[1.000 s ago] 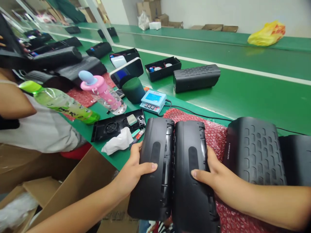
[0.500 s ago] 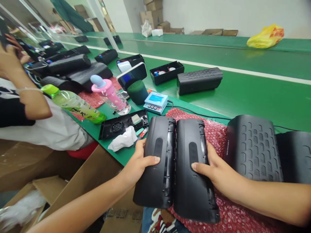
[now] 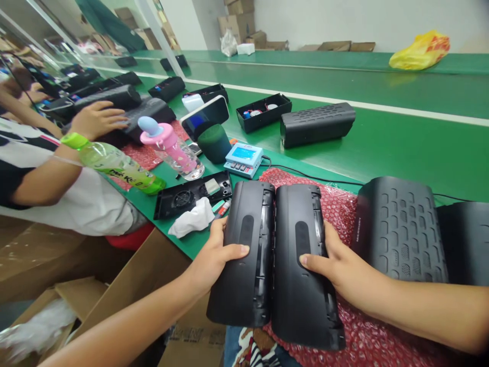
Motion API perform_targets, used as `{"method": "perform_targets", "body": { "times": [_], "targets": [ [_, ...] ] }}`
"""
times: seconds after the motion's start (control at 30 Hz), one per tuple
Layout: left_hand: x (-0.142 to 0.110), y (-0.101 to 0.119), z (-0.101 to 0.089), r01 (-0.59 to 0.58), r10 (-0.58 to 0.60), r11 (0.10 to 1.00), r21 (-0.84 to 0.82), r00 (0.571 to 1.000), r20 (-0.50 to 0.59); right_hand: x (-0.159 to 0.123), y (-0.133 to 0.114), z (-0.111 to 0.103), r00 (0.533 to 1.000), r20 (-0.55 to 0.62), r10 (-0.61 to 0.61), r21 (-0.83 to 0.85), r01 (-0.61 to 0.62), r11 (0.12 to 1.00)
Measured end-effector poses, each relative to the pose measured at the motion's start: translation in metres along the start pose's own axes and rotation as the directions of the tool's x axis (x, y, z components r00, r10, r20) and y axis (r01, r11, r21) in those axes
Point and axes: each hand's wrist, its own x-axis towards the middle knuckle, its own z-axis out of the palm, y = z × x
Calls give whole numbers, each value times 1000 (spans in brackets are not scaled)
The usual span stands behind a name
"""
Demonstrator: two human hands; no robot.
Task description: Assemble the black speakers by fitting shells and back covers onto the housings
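Observation:
Two black plastic speaker housings stand side by side at the table's front edge, tilted toward me, with a narrow gap between them. My left hand [image 3: 218, 253] is closed round the left housing [image 3: 239, 285], its thumb on the front near a dark oval panel. Closed round the right housing [image 3: 301, 300] is my right hand [image 3: 333, 260], thumb beside a similar oval panel. The fingers behind both housings are hidden. Pink bubble wrap [image 3: 346, 214] lies under and behind the right one. Close to my right forearm is a black perforated speaker housing [image 3: 405, 229].
Left of my hands lie a black panel [image 3: 187, 196] and a crumpled white cloth [image 3: 193, 219]. Behind stand a blue tester [image 3: 243, 158], a pink-lidded bottle [image 3: 178, 153] and a green bottle [image 3: 118, 165]. A co-worker's hand [image 3: 98, 121] is among housings at left.
The co-worker's arm has come down, and a hand now rests over the black housings. My hands keep their hold on the two housings, almost unmoved. The view has shifted slightly.

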Motion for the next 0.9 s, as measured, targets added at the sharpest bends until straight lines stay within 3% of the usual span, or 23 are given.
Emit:
{"method": "perform_targets", "body": {
  "times": [0.1, 0.57, 0.9],
  "targets": [
    [-1, 1, 1, 30, -30, 1000, -4, 1000, 6, 0, -1, 1, 998, -10, 63, 54, -62, 997],
    [-1, 2, 2, 32, -32, 999, -6, 999, -4, 1, 2, -2, 999, 4, 36, 27, -36, 999],
    [-1, 1, 1, 23, -23, 1000, -13, 1000, 16, 0, -5, 2, 994, -20, 105, 81, -103, 991]
  ]
}}
